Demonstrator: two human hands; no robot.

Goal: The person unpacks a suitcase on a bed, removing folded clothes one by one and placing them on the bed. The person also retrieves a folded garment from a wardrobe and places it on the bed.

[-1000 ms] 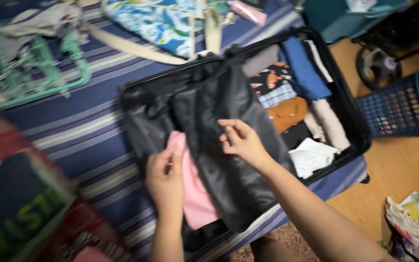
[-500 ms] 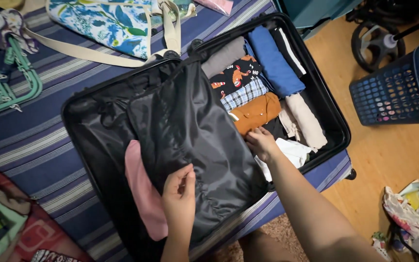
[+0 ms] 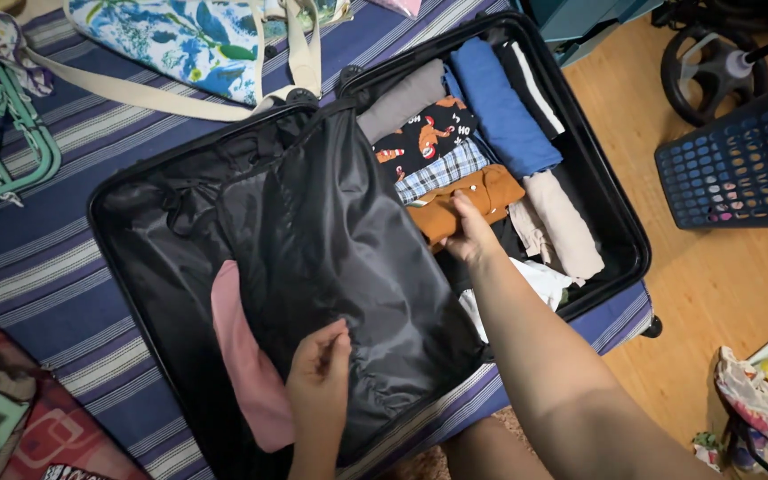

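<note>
The right hand was laid on the rolled brown garment in the right half of the open black suitcase. Its fingers were spread flat on the cloth and were not closed around it. The brown roll lay slanted, with its long way running from lower left to upper right, right under that hand.

The left hand was well apart from the brown roll. Its fingertips were pinched loosely on the lower edge of the black lining flap, just beside a pink cloth that was tucked under the flap.

Around the brown roll, other rolled clothes were packed tight: a plaid one touching it above, a blue one, a beige one and a white one below. The suitcase was set on a striped blue bedcover. A flowered tote bag was seen above it, and a blue laundry basket on the wooden floor.
</note>
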